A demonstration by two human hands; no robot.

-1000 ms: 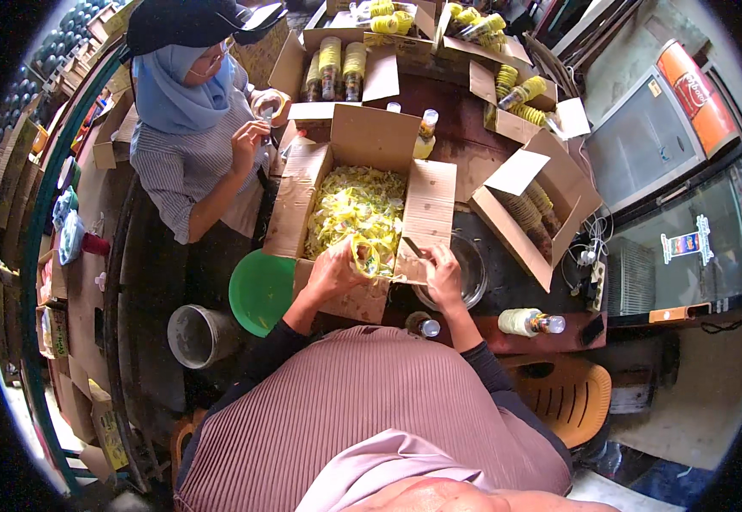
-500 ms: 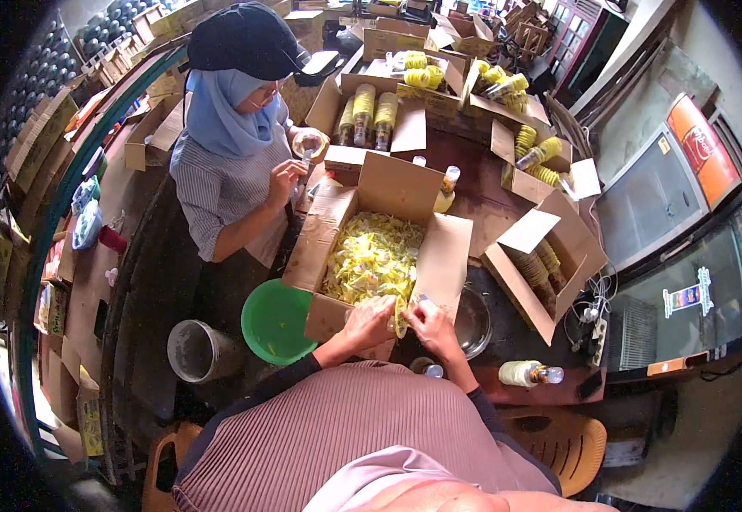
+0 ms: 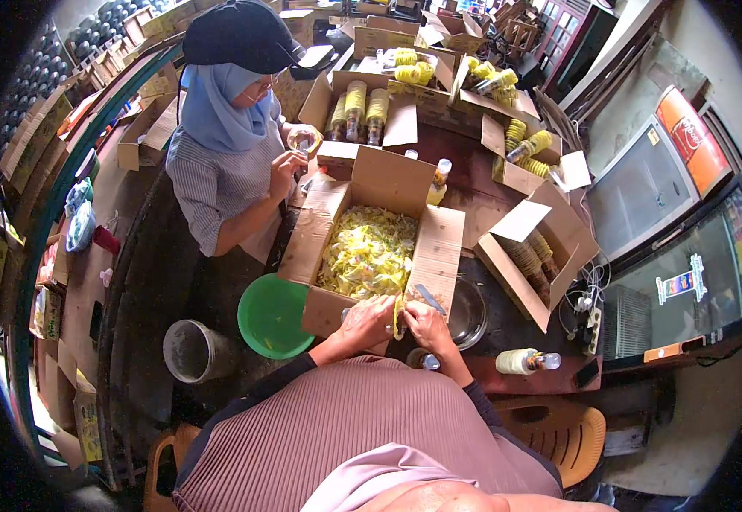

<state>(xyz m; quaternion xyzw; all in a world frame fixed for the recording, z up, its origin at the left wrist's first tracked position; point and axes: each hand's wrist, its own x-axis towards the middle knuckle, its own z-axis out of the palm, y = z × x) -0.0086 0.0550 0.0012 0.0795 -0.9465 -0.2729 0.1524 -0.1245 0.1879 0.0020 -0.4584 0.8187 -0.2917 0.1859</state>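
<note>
A large open cardboard box (image 3: pixel 334 218) full of loose yellow pieces (image 3: pixel 369 252) sits on the dark table in front of me. At its near edge my left hand (image 3: pixel 368 320) and my right hand (image 3: pixel 426 325) are close together, both pinching one yellow piece (image 3: pixel 399 317) held upright between them. A small clear bottle (image 3: pixel 425 361) stands just below my hands. Across the box, a person in a blue headscarf and dark cap holds a small item in both hands (image 3: pixel 296 149).
A glass bowl (image 3: pixel 467 313) lies right of my hands, a bottle (image 3: pixel 525 362) lies on its side near the table edge. A green basin (image 3: pixel 272 316) and a grey bucket (image 3: pixel 192 351) stand left. More open boxes of yellow-capped bottles (image 3: pixel 362 109) sit behind; a cooler (image 3: pixel 648 192) stands right.
My hands drew together and came nearer, from inside the box to its near edge, now holding one yellow piece between them. My view shifted, sliding the scene.
</note>
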